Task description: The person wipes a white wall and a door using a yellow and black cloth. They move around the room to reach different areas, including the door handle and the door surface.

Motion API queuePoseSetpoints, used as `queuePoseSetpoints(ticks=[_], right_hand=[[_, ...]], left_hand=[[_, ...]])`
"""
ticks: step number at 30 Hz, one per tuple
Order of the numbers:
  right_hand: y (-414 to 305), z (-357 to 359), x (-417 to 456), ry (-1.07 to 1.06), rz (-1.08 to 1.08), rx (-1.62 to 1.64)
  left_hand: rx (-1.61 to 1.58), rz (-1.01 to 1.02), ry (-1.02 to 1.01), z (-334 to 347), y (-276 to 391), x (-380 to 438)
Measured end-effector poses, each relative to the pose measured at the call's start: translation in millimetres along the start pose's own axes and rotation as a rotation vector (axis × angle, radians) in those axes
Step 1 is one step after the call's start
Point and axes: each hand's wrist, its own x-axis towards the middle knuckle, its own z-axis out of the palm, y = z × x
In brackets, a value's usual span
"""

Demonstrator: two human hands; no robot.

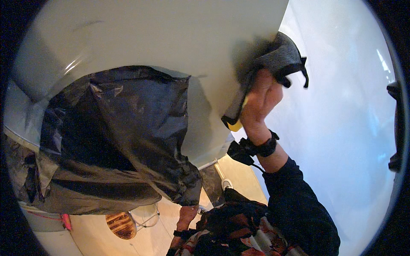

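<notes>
My right hand grips a grey cloth with black edging and a yellow underside. It presses against the edge of a smooth, glossy light-grey curved panel, and dark loose ends hang from the cloth's far side. Lower down, my left hand is closed around the gathered corner of a dark plastic-like sheet. That sheet drapes in creases over the lower part of the panel. Its folds hide some of the left fingers.
A pale glossy surface rises along the right side. On the beige floor stands a stool with a round wooden seat and metal legs. Something pink shows at lower left. A white shoe is beneath me.
</notes>
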Motion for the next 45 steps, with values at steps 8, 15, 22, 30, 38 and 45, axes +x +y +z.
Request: queuePoseSetpoints(ticks=[8, 15, 22, 30, 38, 45], right_hand=[[51.2, -48.8, -55.1, -0.554, -0.074, -0.336], [27.4, -55.8, -63.7, -0.64, -0.485, -0.526], [1.8, -1.8, 14.7, -0.367, -0.803, -0.504], [7.7, -10.1, -43.1, -0.683, -0.65, -0.553], [-15.9, 4.6, -25.5, -0.655, -0.687, -0.504], [-34.7, 44.1, 21.6, -0.374, -0.8, -0.549]], left_hand=[[-0.013, 0.013, -0.057, 5.2, -7.5, -9.3], [-0.073, -0.127, -0.1, -13.5, 7.9, -13.1], [-0.04, -0.101, -0.094, -7.8, 5.9, -13.2], [-0.147, -0.047, -0.116, 5.2, -11.8, -13.4], [-0.114, -0.033, -0.048, 3.4, -37.6, -16.6], [-0.166, -0.055, -0.083, -5.9, -25.9, -23.5]])
